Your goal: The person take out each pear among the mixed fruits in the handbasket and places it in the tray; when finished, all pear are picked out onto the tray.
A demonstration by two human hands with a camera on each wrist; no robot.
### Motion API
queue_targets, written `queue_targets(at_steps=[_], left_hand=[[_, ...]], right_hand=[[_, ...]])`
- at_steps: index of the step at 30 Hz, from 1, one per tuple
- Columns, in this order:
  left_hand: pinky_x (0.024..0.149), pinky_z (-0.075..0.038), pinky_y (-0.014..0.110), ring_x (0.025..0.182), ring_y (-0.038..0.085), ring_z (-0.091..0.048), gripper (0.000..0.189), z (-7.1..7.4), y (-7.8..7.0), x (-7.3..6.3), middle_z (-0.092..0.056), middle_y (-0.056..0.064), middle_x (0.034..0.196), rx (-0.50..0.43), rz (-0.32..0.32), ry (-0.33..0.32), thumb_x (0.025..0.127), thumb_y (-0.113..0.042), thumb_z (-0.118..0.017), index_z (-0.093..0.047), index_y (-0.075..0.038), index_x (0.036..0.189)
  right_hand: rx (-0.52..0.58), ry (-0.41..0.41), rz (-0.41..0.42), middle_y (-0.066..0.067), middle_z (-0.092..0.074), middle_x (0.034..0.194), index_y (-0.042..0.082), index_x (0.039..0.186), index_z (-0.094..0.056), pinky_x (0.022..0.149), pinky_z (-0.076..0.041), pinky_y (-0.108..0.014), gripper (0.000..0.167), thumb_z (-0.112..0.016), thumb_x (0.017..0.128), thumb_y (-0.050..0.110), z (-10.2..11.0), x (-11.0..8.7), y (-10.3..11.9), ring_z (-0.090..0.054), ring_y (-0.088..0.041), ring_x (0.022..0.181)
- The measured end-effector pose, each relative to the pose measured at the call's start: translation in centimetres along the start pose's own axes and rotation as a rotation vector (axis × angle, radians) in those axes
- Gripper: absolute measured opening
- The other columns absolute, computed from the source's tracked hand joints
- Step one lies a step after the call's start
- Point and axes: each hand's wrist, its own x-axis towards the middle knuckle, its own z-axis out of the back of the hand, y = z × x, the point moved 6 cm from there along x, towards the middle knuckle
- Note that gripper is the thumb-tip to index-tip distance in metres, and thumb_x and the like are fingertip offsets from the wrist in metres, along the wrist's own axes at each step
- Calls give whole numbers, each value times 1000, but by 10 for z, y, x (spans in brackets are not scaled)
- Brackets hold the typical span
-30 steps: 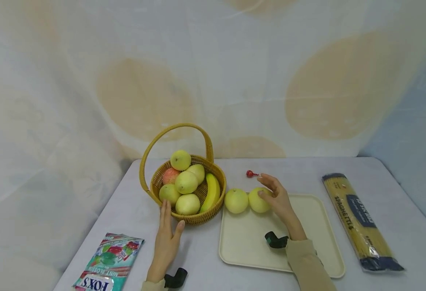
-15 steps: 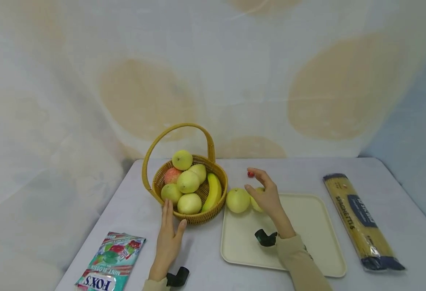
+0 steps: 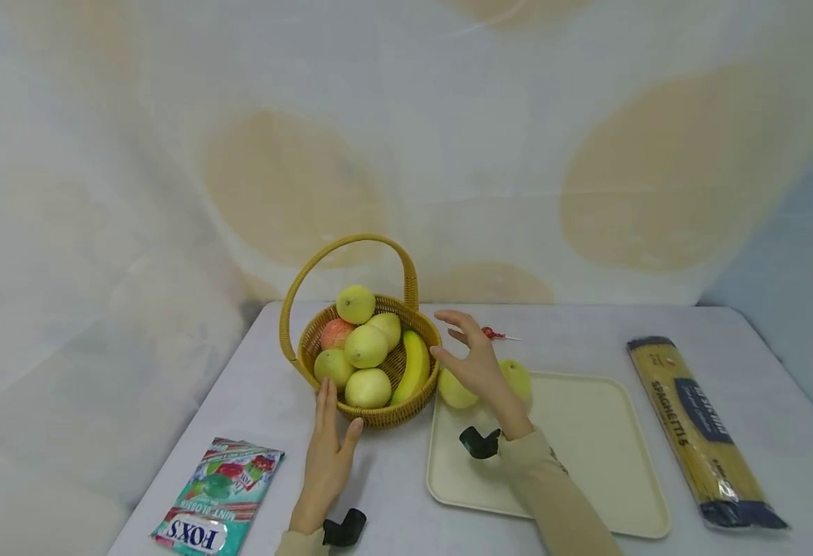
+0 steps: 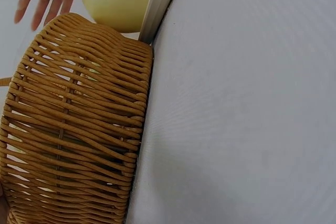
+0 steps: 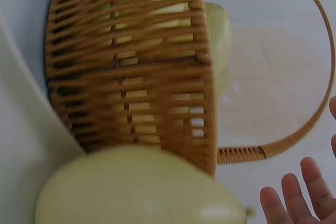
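The fruit basket stood just left of the tray, the left hand straight-fingered at its near side, the right hand spread, empty, beside its rim; steadying seemed underway, calling next for the right palm against the basket.

Teal bag, at nr-left corner of tabletop, is showing FOX'S and MINT upside down, next word looking blurry. Pasta pkg, by R edge, is reading SPAGHETTI; its dark-blue label is looking too blurry.
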Motion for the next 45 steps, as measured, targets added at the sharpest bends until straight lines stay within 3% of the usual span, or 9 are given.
queue_targets(at_steps=[6, 13, 19, 24, 34, 45], left_hand=[[112, -23, 65, 147, 44, -12, 74, -1, -1, 1, -5, 14, 164, -8, -8, 0, 100, -28, -52, -9, -9, 157], [112, -23, 66, 147, 44, -11, 74, 0, -3, 1, -5, 13, 164, 4, -18, 0, 100, -29, -53, -10, -9, 157], [111, -24, 66, 147, 46, -12, 75, 1, -4, 0, -5, 13, 164, 12, -18, 2, 100, -30, -53, -10, -8, 157], [110, -25, 67, 147, 46, -12, 75, 1, -3, 0, -6, 14, 164, 14, -16, 0, 100, -30, -53, -10, -9, 157], [110, -25, 67, 147, 45, -11, 74, 0, -2, 0, -6, 12, 164, 6, -8, 0, 100, -30, -53, -10, -11, 157], [110, -27, 65, 147, 44, -14, 74, -1, -3, -5, -9, 11, 164, 5, -25, -15, 99, -28, -55, -12, -10, 157]], right_hand=[[15, 99, -27, -17, -46, 143, 1, 137, -47, 110, -37, -55, 52, -67, 89, 3, -28, 10, -9, -41, -38, 135], [56, 150, -80, -15, -44, 146, 5, 139, -46, 112, -35, -50, 54, -68, 89, 7, -52, 13, -12, -39, -32, 138], [24, 162, -120, -9, -46, 143, 10, 139, -48, 110, -37, -52, 54, -69, 89, 10, -62, 18, -13, -40, -35, 136], [-19, 198, -95, -10, -47, 143, 12, 139, -49, 107, -38, -54, 54, -69, 89, 12, -69, 29, -5, -41, -38, 134], [-47, 377, -123, -11, -43, 149, 8, 144, -43, 109, -35, -58, 58, -66, 91, 14, -84, 48, 4, -37, -37, 137], [-121, 482, -168, -12, -43, 146, 8, 142, -46, 106, -41, -51, 57, -64, 88, 6, -109, 51, -11, -42, -31, 132]])
